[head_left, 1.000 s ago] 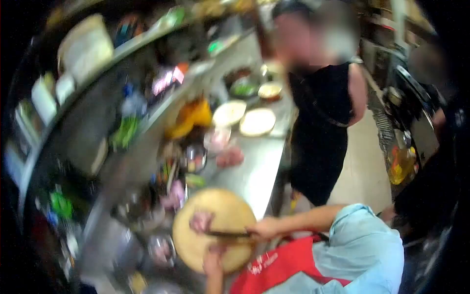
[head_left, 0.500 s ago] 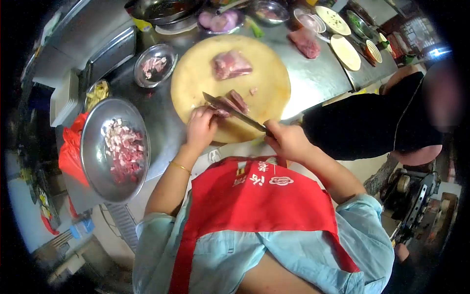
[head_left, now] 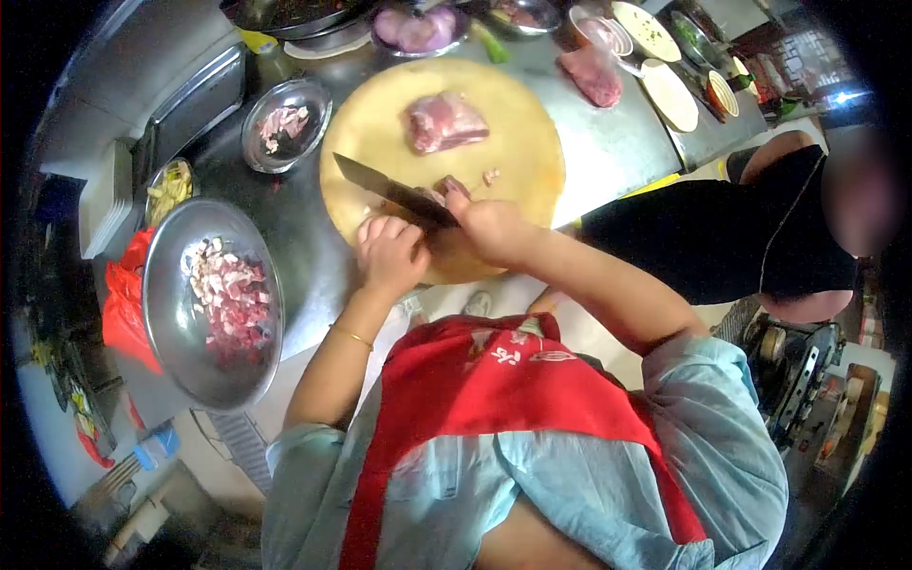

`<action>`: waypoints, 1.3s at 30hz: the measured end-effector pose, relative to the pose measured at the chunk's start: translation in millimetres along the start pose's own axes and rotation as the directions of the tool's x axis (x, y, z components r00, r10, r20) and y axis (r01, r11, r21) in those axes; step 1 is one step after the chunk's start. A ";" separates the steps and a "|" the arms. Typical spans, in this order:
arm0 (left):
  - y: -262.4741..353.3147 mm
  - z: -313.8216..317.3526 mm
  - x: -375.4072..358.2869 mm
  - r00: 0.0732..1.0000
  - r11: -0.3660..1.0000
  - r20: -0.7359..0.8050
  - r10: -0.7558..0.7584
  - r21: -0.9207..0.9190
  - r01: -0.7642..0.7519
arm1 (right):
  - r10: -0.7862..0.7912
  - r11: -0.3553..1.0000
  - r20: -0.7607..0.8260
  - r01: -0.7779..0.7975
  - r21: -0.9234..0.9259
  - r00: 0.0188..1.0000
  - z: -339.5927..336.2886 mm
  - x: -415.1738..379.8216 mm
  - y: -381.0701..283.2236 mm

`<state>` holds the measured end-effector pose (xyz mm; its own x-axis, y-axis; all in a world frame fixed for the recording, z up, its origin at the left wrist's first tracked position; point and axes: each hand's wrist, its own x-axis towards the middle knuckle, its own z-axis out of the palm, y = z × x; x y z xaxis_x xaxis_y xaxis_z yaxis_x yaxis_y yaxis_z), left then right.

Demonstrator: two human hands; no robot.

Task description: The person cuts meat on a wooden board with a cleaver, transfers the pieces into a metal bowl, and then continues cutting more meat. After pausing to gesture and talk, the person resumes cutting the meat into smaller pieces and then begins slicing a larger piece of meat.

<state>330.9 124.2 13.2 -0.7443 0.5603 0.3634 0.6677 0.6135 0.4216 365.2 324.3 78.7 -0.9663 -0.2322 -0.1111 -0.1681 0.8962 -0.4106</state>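
A round wooden chopping board (head_left: 527,104) bears a thick chunk of raw meat (head_left: 446,123) on its far half. My right hand (head_left: 489,231) is closed round the handle of a knife (head_left: 385,188), whose broad dark blade points up and left across the board. Behind the blade, cut meat strips (head_left: 449,184) show only in part. My left hand (head_left: 391,255) is on the board's near-left edge, fingers curled down on meat at the near side of the blade; the blade and fingers hide most of it. Small meat scraps (head_left: 490,177) lie to the right.
At left, a large steel bowl (head_left: 166,328) holds diced meat. Beyond it stand a small steel bowl (head_left: 255,157) with meat pieces and a stack of white trays (head_left: 106,204). Onions (head_left: 413,30), another meat piece (head_left: 591,76) and plates sit further back. A person in black (head_left: 684,233) is close on my right.
My right hand and the knife have moved left, the blade shifting toward the board's left edge. My left hand has shifted slightly down. The view has tilted a little.
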 end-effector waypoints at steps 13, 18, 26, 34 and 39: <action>-0.3 -11.3 2.9 0.995 0.993 -0.041 -0.092 0.071 0.094 | 0.369 0.889 0.168 -0.400 0.222 0.914 -48.2 -140.9 12.8; 2.0 -16.7 -6.4 0.963 0.963 0.032 -0.269 -0.009 0.269 | 0.233 0.955 0.102 -0.248 0.162 0.967 -44.7 -129.8 -8.8; -5.7 7.3 -16.3 0.973 0.980 -0.134 -0.186 0.051 0.194 | 0.135 0.987 0.240 -0.153 0.058 0.961 -51.1 -98.1 -9.4; 4.0 2.1 -20.8 0.983 0.992 -0.137 -0.121 -0.033 0.118 | 0.110 0.983 0.276 -0.145 0.109 0.955 -34.5 -58.8 -11.3; -18.9 -0.9 -5.9 0.924 0.942 -0.200 -0.326 -0.150 0.300 | 0.153 0.974 0.251 -0.188 0.123 0.956 -60.0 -129.6 14.5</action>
<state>322.6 108.8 3.8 -0.9082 0.2060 0.3644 0.4034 0.6629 0.6308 476.4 390.0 141.4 -0.9005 -0.1798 -0.3959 0.0417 0.8706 -0.4903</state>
